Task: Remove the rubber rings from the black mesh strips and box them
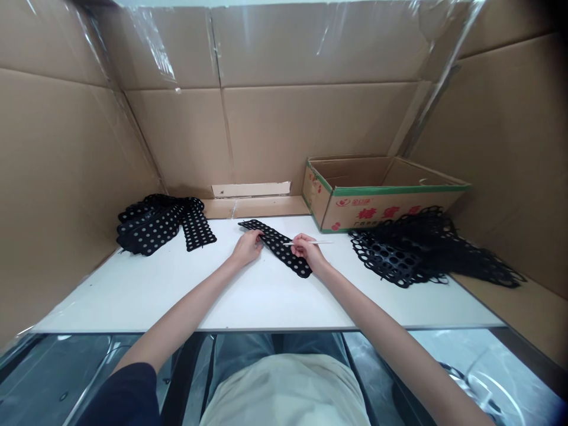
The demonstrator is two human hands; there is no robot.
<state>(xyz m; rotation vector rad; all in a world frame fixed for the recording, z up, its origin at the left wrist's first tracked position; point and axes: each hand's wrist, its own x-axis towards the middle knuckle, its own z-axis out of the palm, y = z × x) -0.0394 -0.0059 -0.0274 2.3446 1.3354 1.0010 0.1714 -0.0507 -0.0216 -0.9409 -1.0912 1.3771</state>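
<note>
A black strip covered in pale round dots (277, 244) lies slantwise on the white tabletop before me. My left hand (248, 246) is closed at its left edge, fingertips seeming to pinch the fabric. Between the fingers of my right hand (307, 252) is a slim white pen-like stick (320, 242). Its left tip points over the strip's middle; whether it touches cannot be made out. The right hand's lower side rests by the strip's right edge.
Folded black dotted fabric (153, 226) is heaped at the left. On the right, black netting with large holes (406, 251) lies against an open carton with green edging (394, 190). Cardboard walls (319, 124) enclose the white table (177, 296) at the back and sides.
</note>
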